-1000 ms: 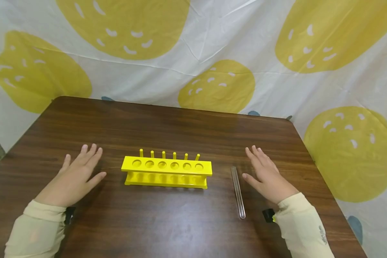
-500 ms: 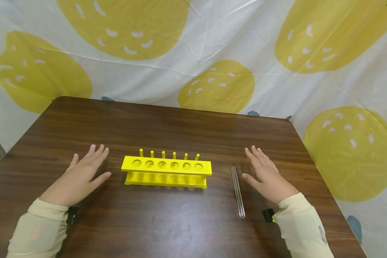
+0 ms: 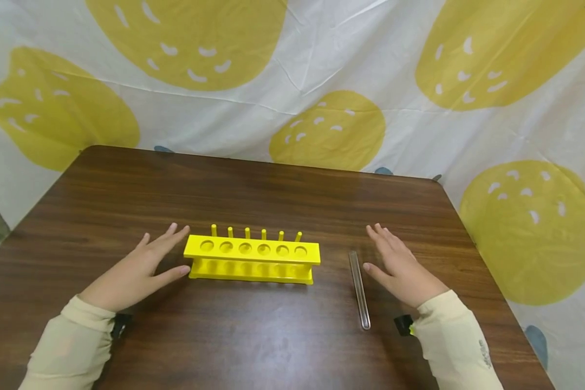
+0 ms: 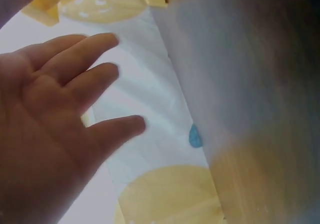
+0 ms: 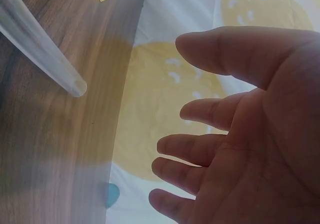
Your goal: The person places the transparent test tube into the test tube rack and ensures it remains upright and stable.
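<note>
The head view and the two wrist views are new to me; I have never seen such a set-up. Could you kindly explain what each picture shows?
There is no machine here, only a person's two bare hands. The head view is taken from the person's head, looking forward and down. The other two are taken from the wrists, each showing that hand's palm close up.

On the brown table stands a yellow rack with six holes and six pegs. To its right lies a clear tube. Behind hangs a patterned cloth.

Neither hand holds anything. The left hand is at the rack's left end, perhaps touching it; the right hand is beside the tube.
</note>
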The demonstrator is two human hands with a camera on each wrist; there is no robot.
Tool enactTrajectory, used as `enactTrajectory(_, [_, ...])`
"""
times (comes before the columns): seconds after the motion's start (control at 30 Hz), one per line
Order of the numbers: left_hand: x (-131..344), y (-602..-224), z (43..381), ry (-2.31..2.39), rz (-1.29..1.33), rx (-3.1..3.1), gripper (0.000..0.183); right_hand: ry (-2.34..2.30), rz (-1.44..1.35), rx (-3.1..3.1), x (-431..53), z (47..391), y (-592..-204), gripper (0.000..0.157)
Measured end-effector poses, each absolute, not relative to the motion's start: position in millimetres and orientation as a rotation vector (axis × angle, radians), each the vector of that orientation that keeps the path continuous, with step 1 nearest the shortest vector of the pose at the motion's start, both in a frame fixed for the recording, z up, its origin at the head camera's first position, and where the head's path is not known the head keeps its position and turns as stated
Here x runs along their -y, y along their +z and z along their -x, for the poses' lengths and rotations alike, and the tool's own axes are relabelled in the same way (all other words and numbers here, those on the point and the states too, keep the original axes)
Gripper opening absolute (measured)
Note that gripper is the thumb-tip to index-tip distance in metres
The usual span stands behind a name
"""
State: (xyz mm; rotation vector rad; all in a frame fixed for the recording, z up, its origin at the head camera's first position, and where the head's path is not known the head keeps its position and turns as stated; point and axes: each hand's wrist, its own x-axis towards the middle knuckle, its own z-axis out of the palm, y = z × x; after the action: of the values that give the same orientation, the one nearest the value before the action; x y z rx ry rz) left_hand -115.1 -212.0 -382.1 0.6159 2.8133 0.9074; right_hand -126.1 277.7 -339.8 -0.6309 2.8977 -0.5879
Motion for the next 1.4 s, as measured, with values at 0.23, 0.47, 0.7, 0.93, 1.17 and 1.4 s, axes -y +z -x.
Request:
enactTrajectory(0.23, [203,-381,114,0.930,-0.584,-2.832,0.081,-0.590,0.612,-2.887,-280,126,-340,0.074])
enactTrajectory(0.47, [196,-382,115,0.965,-0.602,-2.878,0.075,-0.606,0.627,-2.881,-281,124,-340,0.073])
enactTrajectory(0.7, [193,-387,117,0.958,-0.691,-2.956,0.065,-0.608,0.629,-2.861,-280,124,-339,0.072])
enactTrajectory(0.93, [191,-388,118,0.935,-0.712,-2.984,0.061,-0.597,0.608,-2.849,-280,125,-339,0.072])
enactTrajectory(1.17, [190,-387,118,0.925,-0.723,-2.994,0.060,-0.587,0.619,-2.855,-279,127,-341,0.069])
enactTrajectory(1.4, [190,-387,118,0.915,-0.725,-3.007,0.061,-0.577,0.597,-2.844,-275,129,-341,0.064])
